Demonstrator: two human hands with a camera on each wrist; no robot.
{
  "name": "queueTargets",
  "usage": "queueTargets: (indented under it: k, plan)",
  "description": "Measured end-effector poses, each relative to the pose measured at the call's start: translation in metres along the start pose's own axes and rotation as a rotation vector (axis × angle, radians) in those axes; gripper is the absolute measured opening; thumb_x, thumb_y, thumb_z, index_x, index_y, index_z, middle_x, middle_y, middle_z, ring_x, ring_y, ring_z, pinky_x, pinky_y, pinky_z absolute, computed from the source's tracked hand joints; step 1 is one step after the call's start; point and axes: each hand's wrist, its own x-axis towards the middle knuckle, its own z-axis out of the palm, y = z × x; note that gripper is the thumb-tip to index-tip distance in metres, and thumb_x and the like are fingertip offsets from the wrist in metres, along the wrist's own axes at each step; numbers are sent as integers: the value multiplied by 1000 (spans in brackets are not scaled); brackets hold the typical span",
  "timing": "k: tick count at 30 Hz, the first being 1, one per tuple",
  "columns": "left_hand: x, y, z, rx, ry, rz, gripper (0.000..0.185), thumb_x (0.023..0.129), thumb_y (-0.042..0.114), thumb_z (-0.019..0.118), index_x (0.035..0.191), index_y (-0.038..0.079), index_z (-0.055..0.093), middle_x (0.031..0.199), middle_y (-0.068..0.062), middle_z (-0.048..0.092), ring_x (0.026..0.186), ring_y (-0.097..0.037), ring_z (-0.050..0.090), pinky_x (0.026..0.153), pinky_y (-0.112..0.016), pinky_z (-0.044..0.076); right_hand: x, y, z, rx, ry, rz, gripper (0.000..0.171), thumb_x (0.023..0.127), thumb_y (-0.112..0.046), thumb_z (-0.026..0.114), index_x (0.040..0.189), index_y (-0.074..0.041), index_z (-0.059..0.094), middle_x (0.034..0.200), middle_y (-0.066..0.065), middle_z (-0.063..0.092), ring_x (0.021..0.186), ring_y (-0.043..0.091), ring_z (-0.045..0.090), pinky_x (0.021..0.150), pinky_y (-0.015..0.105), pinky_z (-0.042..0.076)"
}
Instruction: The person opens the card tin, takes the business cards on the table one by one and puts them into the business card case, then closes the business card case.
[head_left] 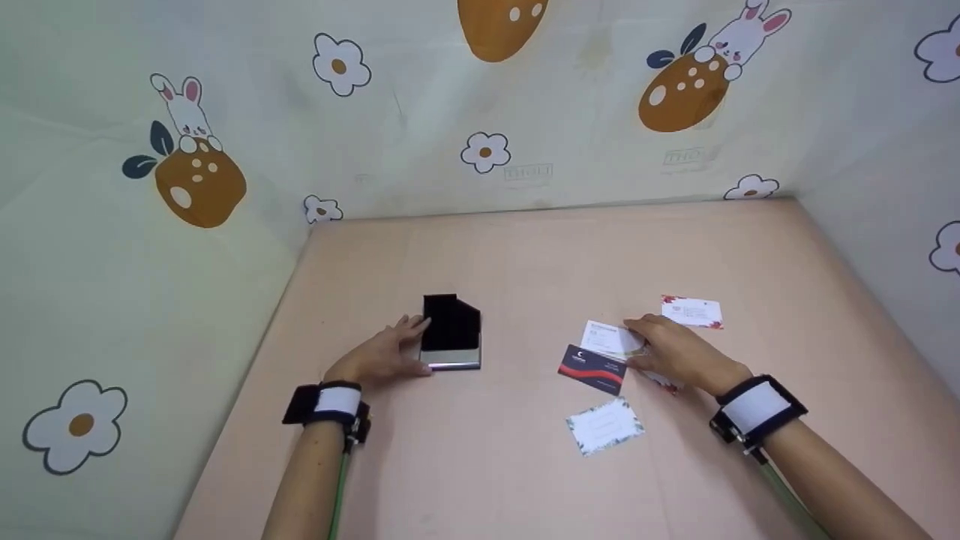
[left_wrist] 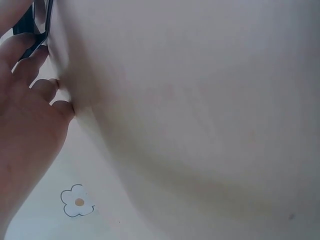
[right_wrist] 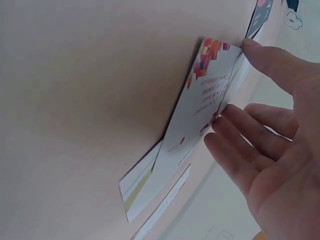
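In the head view, a business card case point(head_left: 451, 328) lies unfolded, its black inside facing up and a silver strip at its near end. My left hand point(head_left: 384, 351) holds its left side, thumb at the near corner and fingers farther up. Over a loose group of business cards, my right hand point(head_left: 679, 352) has its thumb and fingertips at opposite edges of a white card point(head_left: 606, 339). In the right wrist view, a card with a red and orange corner point(right_wrist: 212, 85) overlaps another. A dark card with a red stripe point(head_left: 592, 369) overlaps the white one.
Nearer to me lies a card with a leafy border point(head_left: 606, 427). Beyond my right hand is a white card with red corners point(head_left: 691, 312). The pinkish tabletop point(head_left: 487, 465) is bordered by printed fabric walls point(head_left: 420, 97).
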Motion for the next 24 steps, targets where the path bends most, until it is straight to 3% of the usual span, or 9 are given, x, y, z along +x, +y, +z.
queueTargets:
  k: [10,18,24]
  plan:
    - [2,4,-2,13,0,-18,88,88,35,76,159,23,26,170,-8,12,155,-44,-1,125,-62,8,1,-6,-2,-12,-16,51,69,85,-19,79,143,7,49,137,28,57,121,40,59,104,55,50]
    - [3,2,-1,10,-1,-27,89,88,35,77,159,24,26,170,-9,10,154,-46,-2,125,-63,9,2,-10,-1,-40,3,30,68,83,-18,80,140,8,52,132,27,60,117,39,62,100,53,52]
    - [0,1,0,2,1,-14,89,87,35,77,159,23,27,170,-8,12,156,-43,-1,125,-61,8,4,-10,0,-62,34,5,66,81,-15,80,137,9,55,126,26,64,102,31,64,90,47,56]
